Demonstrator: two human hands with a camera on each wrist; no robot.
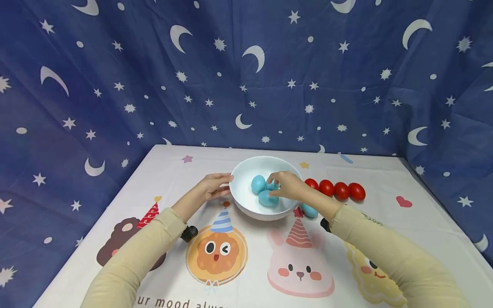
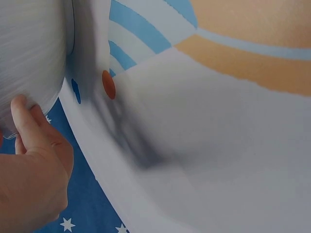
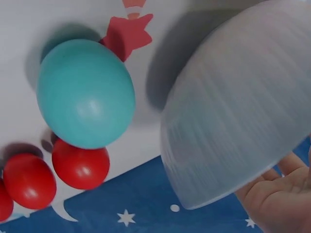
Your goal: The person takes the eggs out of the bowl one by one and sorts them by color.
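Note:
A white bowl (image 1: pixel 246 204) stands on the table with three blue eggs inside, two of them a left egg (image 1: pixel 258 184) and a front egg (image 1: pixel 268 198). My left hand (image 1: pixel 216 185) rests its fingers against the bowl's left side, thumb apart and lower; the left wrist view shows fingertips (image 2: pixel 20 104) at the outer wall. Reaching over the right rim, my right hand (image 1: pixel 288 185) has its fingers and thumb around the third blue egg (image 1: pixel 272 185), which they partly hide. In the right wrist view the bowl wall hides the fingertips.
Just right of the bowl lies another blue egg (image 3: pixel 86 94), partly under my right forearm in the head view. Behind it several red eggs (image 1: pixel 341 191) form a row. A printed white cloth (image 1: pixel 239 273) covers the table, and a blue star-patterned curtain (image 1: pixel 215 85) hangs behind.

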